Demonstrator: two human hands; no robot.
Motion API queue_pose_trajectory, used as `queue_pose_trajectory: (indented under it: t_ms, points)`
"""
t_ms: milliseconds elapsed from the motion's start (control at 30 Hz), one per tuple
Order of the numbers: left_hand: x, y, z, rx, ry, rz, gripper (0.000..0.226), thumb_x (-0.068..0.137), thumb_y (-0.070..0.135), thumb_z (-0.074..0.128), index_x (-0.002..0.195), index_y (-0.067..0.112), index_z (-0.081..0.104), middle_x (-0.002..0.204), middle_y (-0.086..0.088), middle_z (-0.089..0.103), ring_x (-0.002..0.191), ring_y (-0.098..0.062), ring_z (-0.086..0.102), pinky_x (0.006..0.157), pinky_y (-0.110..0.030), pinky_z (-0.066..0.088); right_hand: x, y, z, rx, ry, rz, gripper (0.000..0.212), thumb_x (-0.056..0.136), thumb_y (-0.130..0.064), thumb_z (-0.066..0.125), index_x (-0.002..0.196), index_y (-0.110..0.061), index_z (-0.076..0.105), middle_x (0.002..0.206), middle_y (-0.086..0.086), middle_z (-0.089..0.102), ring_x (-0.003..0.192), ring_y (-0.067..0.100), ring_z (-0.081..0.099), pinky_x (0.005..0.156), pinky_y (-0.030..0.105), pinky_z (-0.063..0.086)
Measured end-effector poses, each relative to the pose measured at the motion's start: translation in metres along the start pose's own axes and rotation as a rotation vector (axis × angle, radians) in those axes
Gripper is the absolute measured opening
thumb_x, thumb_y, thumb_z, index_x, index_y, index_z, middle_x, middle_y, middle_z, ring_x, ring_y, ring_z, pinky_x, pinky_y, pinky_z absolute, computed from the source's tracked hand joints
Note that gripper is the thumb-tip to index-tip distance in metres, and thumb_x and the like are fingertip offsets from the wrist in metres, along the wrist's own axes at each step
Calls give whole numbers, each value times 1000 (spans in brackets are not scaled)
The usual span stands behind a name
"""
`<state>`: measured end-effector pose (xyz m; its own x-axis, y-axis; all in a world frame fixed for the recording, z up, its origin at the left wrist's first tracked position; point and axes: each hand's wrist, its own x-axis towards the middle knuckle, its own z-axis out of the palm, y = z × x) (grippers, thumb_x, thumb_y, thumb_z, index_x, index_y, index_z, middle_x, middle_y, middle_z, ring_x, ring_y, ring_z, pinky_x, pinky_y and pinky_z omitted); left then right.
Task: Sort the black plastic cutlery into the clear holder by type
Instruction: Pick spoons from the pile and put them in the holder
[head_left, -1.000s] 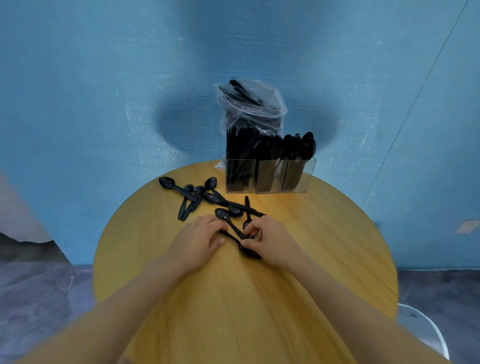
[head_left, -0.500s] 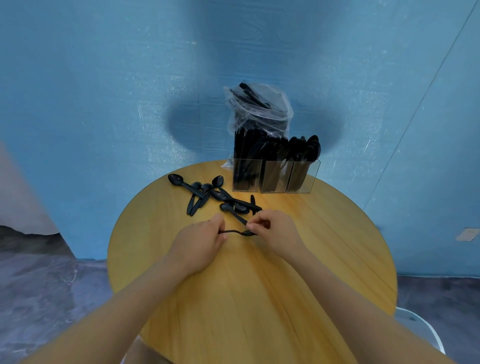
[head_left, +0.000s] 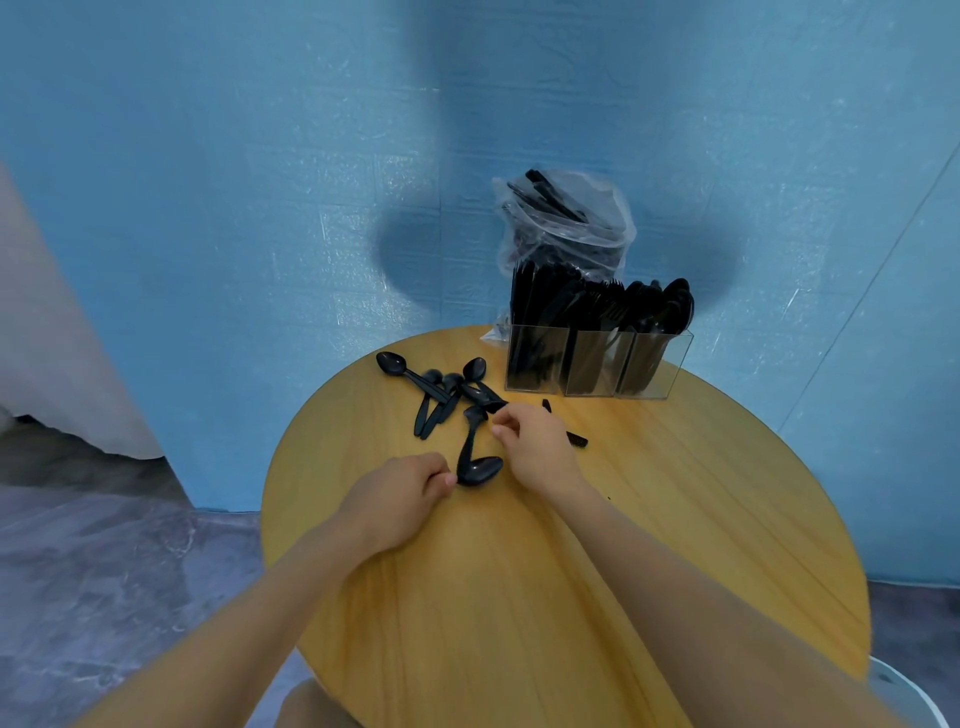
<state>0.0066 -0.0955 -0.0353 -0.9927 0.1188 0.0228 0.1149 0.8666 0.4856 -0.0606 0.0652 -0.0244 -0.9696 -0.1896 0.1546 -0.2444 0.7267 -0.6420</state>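
Several black spoons (head_left: 434, 397) lie in a loose pile at the far left of the round wooden table (head_left: 519, 597). My left hand (head_left: 405, 496) pinches the bowl edge of one black spoon (head_left: 479, 470), whose handle points away toward the pile. My right hand (head_left: 537, 444) lies curled over a long black utensil (head_left: 577, 440), fingertips at the pile; I cannot tell whether it grips. The clear holder (head_left: 672, 371) stands at the table's far edge, its three compartments filled with knives, forks and spoons from left to right.
A clear plastic bag (head_left: 566, 228) with more black cutlery leans against the blue wall behind the holder. A beige curtain (head_left: 62, 338) hangs at the left. A white rim (head_left: 906, 693) shows past the table's right edge.
The spoon held between both hands is now only in my left hand, bowl toward me. My right hand has let go and moved forward to the pile.
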Motion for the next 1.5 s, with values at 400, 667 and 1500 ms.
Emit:
queue_pose_trajectory:
  t_ms: [400,667,1500]
  points:
    - [-8,-23,-19,-16,-92,33,26,100,34,40,86,24,60,80,11,59,71,1,50,62,-18,36,19,3,3,-163,-256,-69,8,93,-26,57,96,-21,63,110,6,58,92,17,54,78,28,43]
    - [-4,-36,-43,58,-123,-81,26,99,34,42,82,22,58,76,5,56,68,-8,49,60,-22,35,17,2,-7,-128,-201,36,4,87,-11,65,91,-12,66,98,1,63,83,10,53,67,19,41]
    - [51,35,10,-967,74,-336,37,102,32,35,83,12,60,72,-3,58,64,-13,52,63,-27,40,-17,-14,5,-97,-4,-294,22,95,-17,50,104,-5,67,95,12,59,88,23,54,79,39,45]
